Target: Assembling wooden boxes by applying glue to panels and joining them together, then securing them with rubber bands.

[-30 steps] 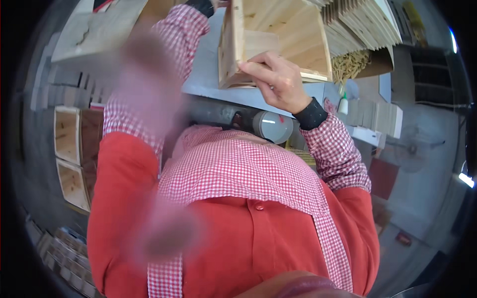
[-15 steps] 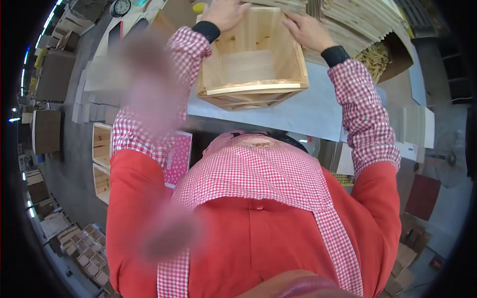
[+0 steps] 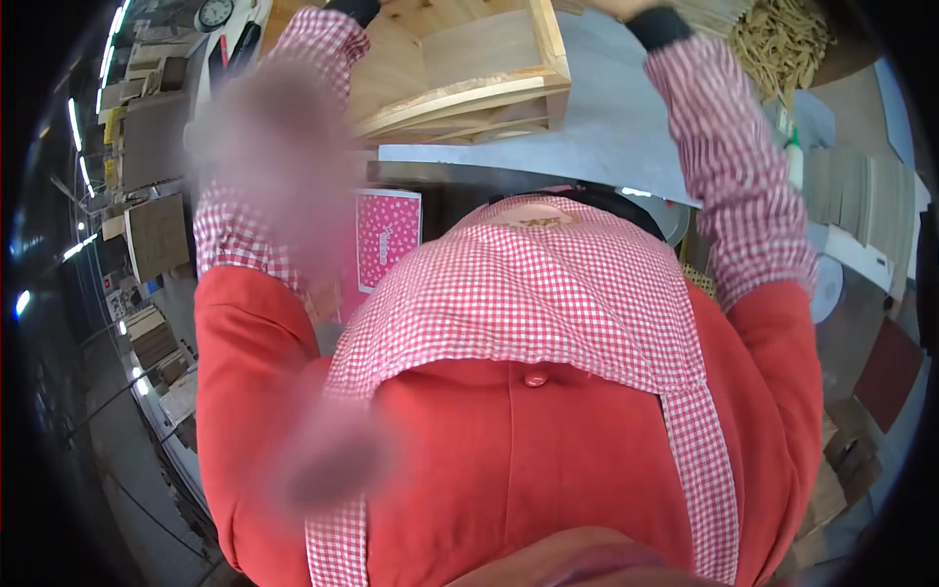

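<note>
An open-topped box of pale wood (image 3: 469, 96) rests on the blue-grey worktable, turned slightly, with its near wall towards me. My left hand (image 3: 393, 4) is at the top edge of the picture beside the box's far left part. Its fingers are cut off, so its grip is hidden. Away from the box, my right hand (image 3: 620, 7) is at the top edge near stacked thin wood strips. Only part of it shows, blurred, and I cannot make out anything in it.
Loose small wooden pieces (image 3: 782, 44) lie heaped at the far right. A bottle with a green tip (image 3: 794, 161) stands near stacked boards (image 3: 849, 196). A pink patterned sheet (image 3: 388, 240) is below the table's front edge. A round clock (image 3: 213, 14) is far left.
My right hand has left the box's right wall and moved right. The box sits further left and higher in the view, turned a little. My left hand has nearly gone out of the picture.
</note>
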The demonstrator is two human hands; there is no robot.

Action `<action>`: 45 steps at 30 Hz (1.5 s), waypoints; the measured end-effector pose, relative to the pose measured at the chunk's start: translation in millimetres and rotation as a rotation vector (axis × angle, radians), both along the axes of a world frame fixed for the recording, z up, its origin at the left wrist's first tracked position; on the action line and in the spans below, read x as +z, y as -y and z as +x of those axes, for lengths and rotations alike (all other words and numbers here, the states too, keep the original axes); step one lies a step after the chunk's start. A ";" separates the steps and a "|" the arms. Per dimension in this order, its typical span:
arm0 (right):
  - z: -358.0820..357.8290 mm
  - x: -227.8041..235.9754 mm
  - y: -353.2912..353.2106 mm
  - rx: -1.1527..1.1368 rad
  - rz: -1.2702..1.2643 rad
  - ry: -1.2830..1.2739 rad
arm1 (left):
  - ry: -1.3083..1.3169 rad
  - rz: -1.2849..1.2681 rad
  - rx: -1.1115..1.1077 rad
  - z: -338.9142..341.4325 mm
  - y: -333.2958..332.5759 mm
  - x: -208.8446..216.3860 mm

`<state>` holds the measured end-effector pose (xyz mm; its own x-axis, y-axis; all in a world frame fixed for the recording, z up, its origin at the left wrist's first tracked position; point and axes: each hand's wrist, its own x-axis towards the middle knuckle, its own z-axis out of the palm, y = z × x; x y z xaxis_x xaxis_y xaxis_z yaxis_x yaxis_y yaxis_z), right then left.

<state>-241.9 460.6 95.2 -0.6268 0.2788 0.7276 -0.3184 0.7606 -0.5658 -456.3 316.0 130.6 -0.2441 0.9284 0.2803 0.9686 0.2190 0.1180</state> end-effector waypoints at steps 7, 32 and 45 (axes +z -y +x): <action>108.0 -65.9 55.2 0.126 -0.243 0.171 | 0.933 0.636 0.318 22.6 179.9 0.1; 71.4 -32.6 77.2 -0.130 -0.417 0.084 | 1.240 0.459 0.126 75.0 138.3 -29.7; 78.6 -31.9 86.8 -0.273 -0.378 0.084 | 1.355 0.482 0.130 64.9 125.0 -44.9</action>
